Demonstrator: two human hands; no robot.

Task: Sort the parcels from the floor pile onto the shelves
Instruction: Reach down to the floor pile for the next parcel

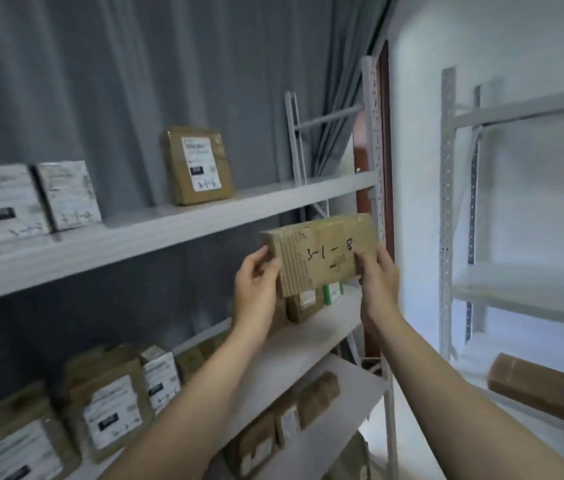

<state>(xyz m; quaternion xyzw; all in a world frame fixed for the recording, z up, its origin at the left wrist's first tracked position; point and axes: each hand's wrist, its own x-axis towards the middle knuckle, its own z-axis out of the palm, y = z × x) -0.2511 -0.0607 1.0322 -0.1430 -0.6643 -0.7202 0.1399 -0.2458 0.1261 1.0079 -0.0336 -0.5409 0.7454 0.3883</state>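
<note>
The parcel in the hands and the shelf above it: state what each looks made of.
The parcel: brown cardboard, matt, with what looks like clear tape bands giving a ribbed sheen at its left end. The shelf: probably painted metal, smooth pale grey, judging by its thin flat board and the perforated upright; blur leaves this open.

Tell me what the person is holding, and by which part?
A brown cardboard parcel marked 3-1-8, held at its two short ends: the left hand grips the left end, the right hand the right end.
</note>
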